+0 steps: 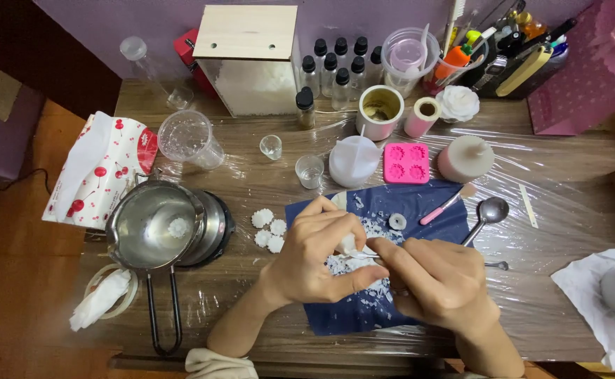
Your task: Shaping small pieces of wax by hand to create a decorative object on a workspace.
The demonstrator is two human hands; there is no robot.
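Head view, looking down on a wooden table [553, 309] covered in clear film. Landmark taken: the dark blue mat [420, 203] at centre.

- Over the mat, the left hand [318, 256] is curled with its fingers pinched around a small white wax piece [349, 243]. The right hand [437, 277] is closed in a grip on a thin metal tool [364, 257] whose tip meets that piece. The exact shape of the piece is hidden by the fingers.
- White wax shavings [374, 228] are scattered on the mat under and just beyond the hands; one small white ring-like piece [397, 222] lies on the mat beyond the right hand.
- Judged progress: four white flower-shaped pieces [270, 231] lie finished-looking just left of the mat; another sits in the metal melting pot [154, 226] further left. The piece in hand appears mid-trimming, so the work seems partly done.
- Right of the mat: a metal spoon [488, 214] and a pink-handled brush [448, 203] at its far right corner.

Packages and containers:
- Beyond the mat: a pink flower mould [406, 163], a white lidded cup [353, 161], a small clear glass [309, 170], a pale pink candle [465, 158].
- Further back: a row of small clear bottles with black caps [335, 67], a light wooden box [248, 56], a white cylindrical tin [380, 111].
- Far left of the mat: a white tissue pack with red cherry print [100, 172].
- Far right, back: a pink dotted bag [581, 77].
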